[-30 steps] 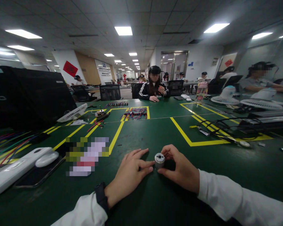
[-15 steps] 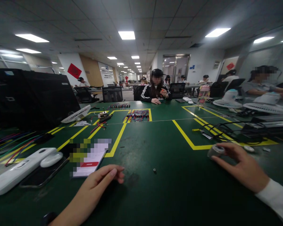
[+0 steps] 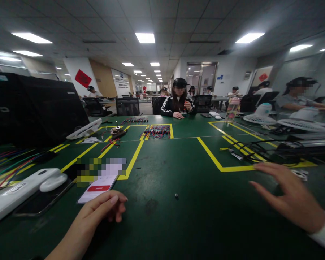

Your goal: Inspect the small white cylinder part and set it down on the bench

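Note:
My left hand hovers over the near left part of the table, fingers loosely curled and the thumb against the index finger. Nothing shows in it. Just beyond it lies a phone with a lit, partly blurred screen and a red button. On the right, my right hand is open, thumb and fingers spread, holding nothing I can see. Small metal parts lie just past its fingers, partly hidden. Between my hands a small metal ring-like piece rests on the green table.
Left stand a black computer case, a white handheld device and a dark phone. Ahead are bundled wired parts and a small motor. Black cables and fans lie right. A person sits opposite.
My right hand has let go of a short grey cylinder, now out of sight, and its fingers have spread. My left hand has drawn back left, toward me. The view has shifted slightly.

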{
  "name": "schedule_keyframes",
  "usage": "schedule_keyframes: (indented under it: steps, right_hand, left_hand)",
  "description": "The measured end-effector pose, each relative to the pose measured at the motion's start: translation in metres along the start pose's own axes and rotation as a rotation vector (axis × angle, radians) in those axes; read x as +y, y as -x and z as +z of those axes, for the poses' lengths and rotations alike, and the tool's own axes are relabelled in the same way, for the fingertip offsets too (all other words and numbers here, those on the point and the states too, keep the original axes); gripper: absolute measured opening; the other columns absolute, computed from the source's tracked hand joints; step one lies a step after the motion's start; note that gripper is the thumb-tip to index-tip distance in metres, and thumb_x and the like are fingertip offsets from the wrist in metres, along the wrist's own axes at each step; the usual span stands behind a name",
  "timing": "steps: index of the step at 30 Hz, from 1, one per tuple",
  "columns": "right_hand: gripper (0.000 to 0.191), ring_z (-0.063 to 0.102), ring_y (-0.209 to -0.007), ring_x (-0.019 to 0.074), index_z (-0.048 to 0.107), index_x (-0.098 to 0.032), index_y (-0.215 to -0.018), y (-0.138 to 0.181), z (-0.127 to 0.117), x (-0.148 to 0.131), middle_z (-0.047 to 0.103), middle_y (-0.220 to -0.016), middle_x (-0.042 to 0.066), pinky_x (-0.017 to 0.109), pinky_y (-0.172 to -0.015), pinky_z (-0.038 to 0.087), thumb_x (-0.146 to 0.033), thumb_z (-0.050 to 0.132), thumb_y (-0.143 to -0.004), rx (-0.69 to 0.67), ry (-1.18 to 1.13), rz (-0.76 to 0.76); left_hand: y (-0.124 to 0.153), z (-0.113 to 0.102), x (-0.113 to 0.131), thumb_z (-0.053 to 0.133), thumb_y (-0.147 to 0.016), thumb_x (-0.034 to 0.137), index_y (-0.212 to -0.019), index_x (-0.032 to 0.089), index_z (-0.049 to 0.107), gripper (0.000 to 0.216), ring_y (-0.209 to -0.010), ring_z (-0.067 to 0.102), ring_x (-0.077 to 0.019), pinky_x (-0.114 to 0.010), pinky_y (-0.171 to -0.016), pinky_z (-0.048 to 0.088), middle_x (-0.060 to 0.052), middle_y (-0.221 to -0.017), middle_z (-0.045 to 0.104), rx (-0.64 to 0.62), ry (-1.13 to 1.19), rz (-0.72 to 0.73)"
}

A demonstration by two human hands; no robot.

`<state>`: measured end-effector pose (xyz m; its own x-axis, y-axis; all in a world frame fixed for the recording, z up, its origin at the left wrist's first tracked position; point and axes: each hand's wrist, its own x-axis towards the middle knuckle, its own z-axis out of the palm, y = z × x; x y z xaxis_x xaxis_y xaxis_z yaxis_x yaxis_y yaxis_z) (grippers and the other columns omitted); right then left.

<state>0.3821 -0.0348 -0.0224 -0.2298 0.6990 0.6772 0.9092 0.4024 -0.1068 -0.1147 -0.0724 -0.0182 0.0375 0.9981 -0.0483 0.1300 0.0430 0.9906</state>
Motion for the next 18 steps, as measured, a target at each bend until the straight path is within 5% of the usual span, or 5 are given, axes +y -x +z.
schedule_keyframes:
  steps: [4, 9, 13, 18]
  right_hand:
    - [0.026, 0.055, -0.096, 0.014, 0.057, -0.024, -0.109, -0.034, 0.039, -0.105, 0.056, -0.109, 0.004, 0.031, -0.086, 0.047, -0.034, 0.05, -0.086, -0.432, -0.396, -0.073]
    - [0.02, 0.054, -0.09, 0.0136, 0.065, -0.023, -0.096, -0.06, 0.072, -0.17, 0.059, -0.095, 0.002, 0.03, -0.083, 0.045, -0.034, 0.061, -0.079, -0.531, -0.57, -0.11]
    - [0.017, 0.054, -0.083, 0.0117, 0.063, -0.021, -0.091, -0.062, 0.064, -0.15, 0.06, -0.09, 0.002, 0.028, -0.077, 0.046, -0.031, 0.05, -0.086, -0.463, -0.549, -0.074]
    - [0.027, 0.054, -0.097, 0.0183, 0.057, -0.02, -0.094, -0.049, 0.011, -0.036, 0.059, -0.101, 0.006, 0.035, -0.088, 0.042, -0.043, 0.048, -0.083, -0.012, -0.109, 0.042]
  left_hand:
    - [-0.001, -0.004, -0.002, 0.052, -0.087, 0.036, -0.086, 0.022, 0.069, 0.022, -0.06, 0.061, -0.0173, -0.026, -0.056, 0.043, 0.001, -0.07, 0.07, -0.036, -0.023, 0.0]
    - [0.003, -0.01, -0.001, 0.049, -0.09, 0.032, -0.088, 0.022, 0.069, 0.023, -0.065, 0.061, -0.0188, -0.03, -0.062, 0.045, 0.0, -0.071, 0.068, -0.067, -0.021, 0.017]
    - [0.003, -0.011, -0.004, 0.051, -0.089, 0.031, -0.088, 0.022, 0.07, 0.021, -0.066, 0.06, -0.0186, -0.029, -0.063, 0.046, 0.0, -0.071, 0.068, -0.08, -0.024, 0.035]
    - [0.0, -0.009, -0.011, 0.056, -0.085, 0.037, -0.084, 0.022, 0.071, 0.022, -0.062, 0.06, -0.0176, -0.026, -0.059, 0.047, 0.001, -0.068, 0.068, -0.076, -0.018, 0.049]
